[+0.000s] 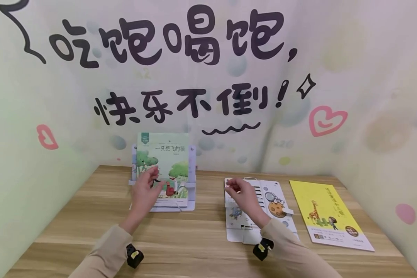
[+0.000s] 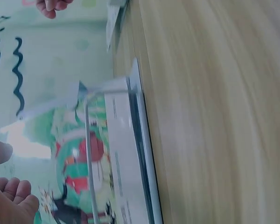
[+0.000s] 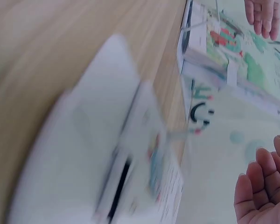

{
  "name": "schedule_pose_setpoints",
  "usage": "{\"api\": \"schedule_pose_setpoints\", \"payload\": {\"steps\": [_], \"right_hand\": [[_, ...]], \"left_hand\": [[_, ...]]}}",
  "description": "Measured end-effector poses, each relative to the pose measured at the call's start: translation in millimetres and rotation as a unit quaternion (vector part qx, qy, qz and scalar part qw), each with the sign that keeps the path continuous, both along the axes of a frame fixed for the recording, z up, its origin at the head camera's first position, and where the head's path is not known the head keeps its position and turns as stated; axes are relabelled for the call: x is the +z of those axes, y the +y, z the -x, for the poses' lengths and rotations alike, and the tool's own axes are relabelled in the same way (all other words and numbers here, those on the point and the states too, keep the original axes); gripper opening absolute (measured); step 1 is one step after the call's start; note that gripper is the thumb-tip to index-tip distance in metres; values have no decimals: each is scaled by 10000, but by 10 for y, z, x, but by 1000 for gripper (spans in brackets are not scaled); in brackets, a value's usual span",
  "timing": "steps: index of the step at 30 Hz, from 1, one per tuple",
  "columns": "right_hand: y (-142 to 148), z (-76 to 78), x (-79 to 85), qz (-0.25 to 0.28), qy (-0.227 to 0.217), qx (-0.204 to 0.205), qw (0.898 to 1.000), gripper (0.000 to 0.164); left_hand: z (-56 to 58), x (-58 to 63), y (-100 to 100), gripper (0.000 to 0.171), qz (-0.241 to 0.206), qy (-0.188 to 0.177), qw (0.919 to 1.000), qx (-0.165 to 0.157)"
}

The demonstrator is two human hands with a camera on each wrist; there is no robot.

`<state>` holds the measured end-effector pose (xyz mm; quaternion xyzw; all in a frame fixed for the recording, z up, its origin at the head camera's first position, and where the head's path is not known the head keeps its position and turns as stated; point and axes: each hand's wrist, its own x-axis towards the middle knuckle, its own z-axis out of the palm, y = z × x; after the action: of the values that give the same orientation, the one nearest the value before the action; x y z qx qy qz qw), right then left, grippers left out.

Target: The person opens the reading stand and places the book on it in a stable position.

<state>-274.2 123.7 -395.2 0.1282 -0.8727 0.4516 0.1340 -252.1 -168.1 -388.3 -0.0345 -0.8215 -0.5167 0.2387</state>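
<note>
A green picture book (image 1: 175,158) with trees and animals on its cover stands upright on a pale book stand (image 1: 192,200), behind a wire holder (image 2: 88,140). In front of its cover is my left hand (image 1: 146,190), fingers loosely bent and holding nothing. A second book stand (image 1: 234,233), white with an astronaut and planet print, lies low on the table. My right hand (image 1: 244,197) hovers over its left side, fingers loosely curved with nothing between them. The right wrist view shows these fingers (image 3: 259,182) apart from the stand.
To the right, a yellow book (image 1: 328,208) with a giraffe on its cover lies on the wooden table (image 1: 180,243). Behind the table hangs a pale printed backdrop (image 1: 229,150) with large dark characters; similar pale walls close off both sides.
</note>
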Motion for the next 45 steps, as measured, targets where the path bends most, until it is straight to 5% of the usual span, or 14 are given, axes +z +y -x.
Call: {"api": "schedule_pose_setpoints", "payload": {"steps": [14, 22, 35, 45], "right_hand": [[949, -365, -94, -531, -454, -601, 9957, 14], [1366, -582, -187, -684, -760, -819, 9914, 13], [1576, -784, -294, -887, -929, -831, 9882, 9], [1654, -831, -318, -1150, -1621, -660, 9778, 10]], "left_hand": [[-208, -146, 760, 47, -301, 11, 9899, -1389], [-345, -274, 1121, 44, -470, -621, 9763, -2020], [-479, -403, 1457, 38, 93, -1230, 9429, -3093], [-465, -375, 1636, 38, 600, -1690, 9300, -3209]]}}
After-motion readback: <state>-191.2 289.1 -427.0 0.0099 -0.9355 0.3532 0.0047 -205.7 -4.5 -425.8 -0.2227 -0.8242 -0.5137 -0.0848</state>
